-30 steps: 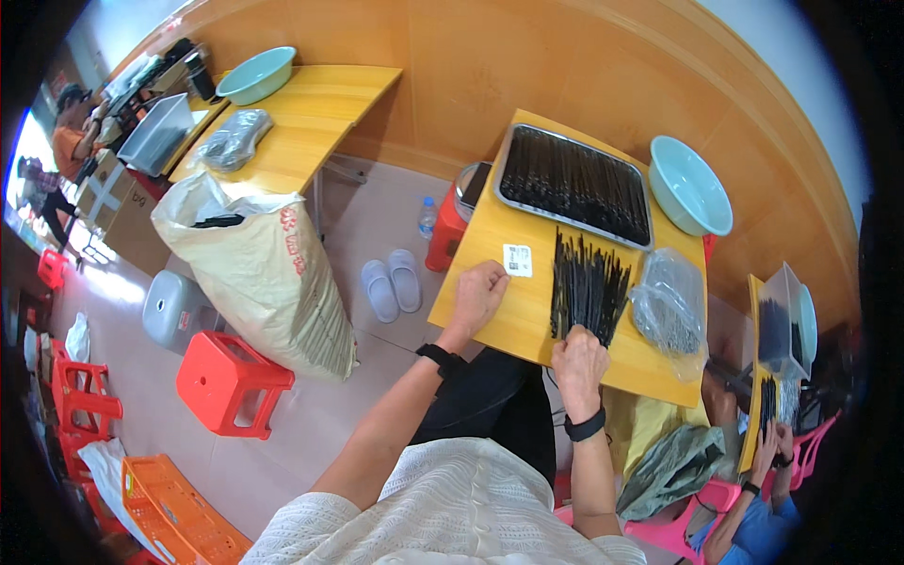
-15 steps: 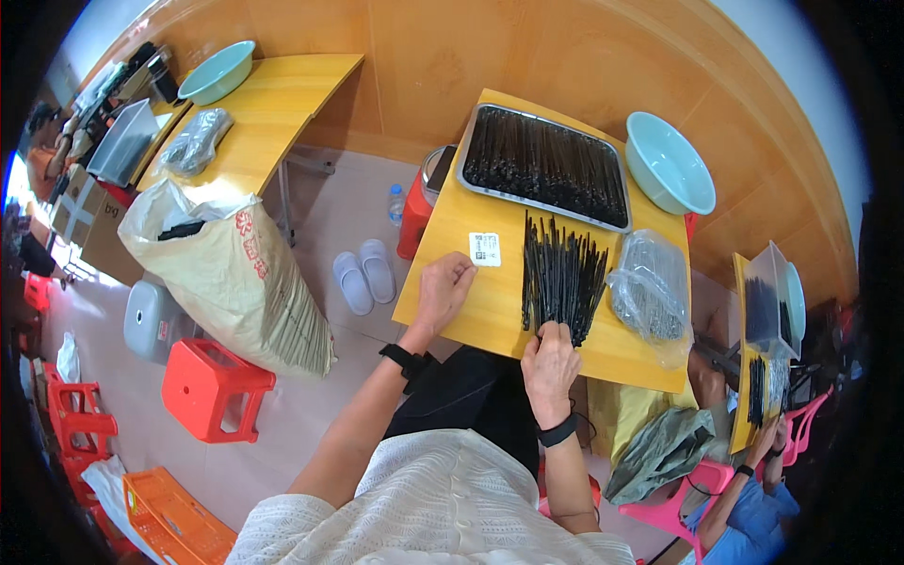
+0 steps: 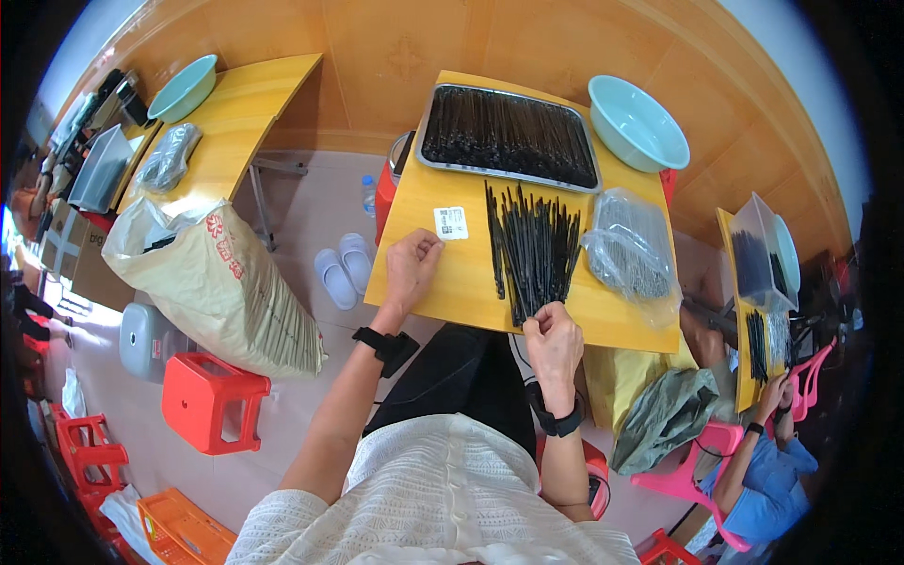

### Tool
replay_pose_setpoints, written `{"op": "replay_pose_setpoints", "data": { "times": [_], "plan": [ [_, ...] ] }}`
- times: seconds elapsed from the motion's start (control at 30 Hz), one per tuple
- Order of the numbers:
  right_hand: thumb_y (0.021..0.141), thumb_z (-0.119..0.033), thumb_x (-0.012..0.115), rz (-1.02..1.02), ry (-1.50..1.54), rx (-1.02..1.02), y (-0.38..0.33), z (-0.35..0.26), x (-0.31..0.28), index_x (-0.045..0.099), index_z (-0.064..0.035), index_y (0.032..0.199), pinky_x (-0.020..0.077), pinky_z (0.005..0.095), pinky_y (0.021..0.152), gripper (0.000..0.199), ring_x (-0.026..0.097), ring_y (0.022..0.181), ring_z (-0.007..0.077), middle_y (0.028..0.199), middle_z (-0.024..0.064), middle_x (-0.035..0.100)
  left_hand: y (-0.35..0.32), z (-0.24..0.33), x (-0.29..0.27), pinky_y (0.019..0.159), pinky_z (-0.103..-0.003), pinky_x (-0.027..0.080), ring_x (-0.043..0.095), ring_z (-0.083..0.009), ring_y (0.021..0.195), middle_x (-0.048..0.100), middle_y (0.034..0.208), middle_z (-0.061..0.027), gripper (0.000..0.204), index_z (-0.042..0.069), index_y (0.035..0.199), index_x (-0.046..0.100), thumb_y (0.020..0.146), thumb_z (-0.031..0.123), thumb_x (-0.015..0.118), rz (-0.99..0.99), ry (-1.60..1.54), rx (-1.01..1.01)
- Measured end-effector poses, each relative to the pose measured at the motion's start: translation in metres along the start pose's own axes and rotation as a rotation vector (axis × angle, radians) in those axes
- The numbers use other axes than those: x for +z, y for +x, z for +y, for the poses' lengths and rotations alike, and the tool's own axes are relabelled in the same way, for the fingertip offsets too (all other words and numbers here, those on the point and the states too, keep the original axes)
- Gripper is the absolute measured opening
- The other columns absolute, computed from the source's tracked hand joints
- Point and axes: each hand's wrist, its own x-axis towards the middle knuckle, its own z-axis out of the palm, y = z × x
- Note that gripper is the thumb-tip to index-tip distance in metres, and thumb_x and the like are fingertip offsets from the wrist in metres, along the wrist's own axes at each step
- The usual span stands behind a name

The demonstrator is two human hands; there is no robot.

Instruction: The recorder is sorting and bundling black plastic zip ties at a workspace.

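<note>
A loose, fanned bundle of thin black sticks (image 3: 535,250) lies on the yellow table (image 3: 405,311) before me. At its near end my right hand (image 3: 556,344) is closed, thumb and fingertips pinched at the stick ends; how many sticks it grips is hidden. My left hand (image 3: 412,268) rests by the table's left side with curled fingers, and whatever they may hold does not show. Just beyond those fingers lies a white printed card (image 3: 451,223). Behind the bundle, a metal tray (image 3: 599,179) is filled with rows of similar dark sticks.
A clear plastic bag of thin pieces (image 3: 633,247) lies right of the bundle; a pale blue basin (image 3: 640,122) stands behind it. A large woven sack (image 3: 240,282) and a red stool (image 3: 212,405) stand left. At right, another person (image 3: 763,471) works at a neighbouring table.
The view has shifted, so the table sits further left and higher. My right hand has drawn slightly back along the near ends of the sticks. A few sticks now lie apart at the left.
</note>
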Motion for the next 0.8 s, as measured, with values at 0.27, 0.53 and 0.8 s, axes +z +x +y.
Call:
{"op": "replay_pose_setpoints", "data": {
  "times": [0.27, 0.53, 0.8],
  "plan": [
    [0.081, -0.004, 0.055, -0.137, 0.564, 0.014, -0.007, 0.04, -0.003, 0.056, 0.0001, 0.092, 0.0383, 0.0219, 0.043, 0.012, 0.05, 0.049, 0.0074, 0.059, 0.0028, 0.056, -0.04, 0.178, -0.057, 0.088, -0.037, 0.044, 0.057, -0.029, 0.097, 0.059, 0.102, -0.0183, 0.039, -0.007, 0.106, 0.055, 0.09, 0.028, 0.047, -1.247, -1.199, -0.017],
    [0.083, -0.007, 0.057, -0.36, 0.779, 0.327, -0.004, 0.027, -0.014, 0.057, 0.0004, 0.103, 0.0374, 0.0174, 0.039, 0.021, 0.05, 0.047, 0.0065, 0.063, 0.0039, 0.059, -0.117, 0.235, -0.046, 0.102, -0.042, 0.027, 0.036, -0.036, 0.121, 0.039, 0.128, -0.0263, 0.04, -0.009, 0.125, 0.038, 0.092, 0.015, 0.043, -1.982, -1.535, 0.797],
    [0.083, -0.009, 0.057, -0.358, 0.913, 0.324, -0.003, 0.028, -0.034, 0.057, 0.0003, 0.105, 0.041, 0.0179, 0.041, 0.024, 0.052, 0.048, 0.0075, 0.065, 0.0056, 0.06, -0.127, 0.203, -0.065, 0.104, -0.047, 0.018, 0.02, -0.0444, 0.127, 0.021, 0.135, -0.0331, 0.053, -0.009, 0.134, 0.018, 0.094, 0.019, 0.04, -2.191, -1.528, 0.925]
  ]
}}
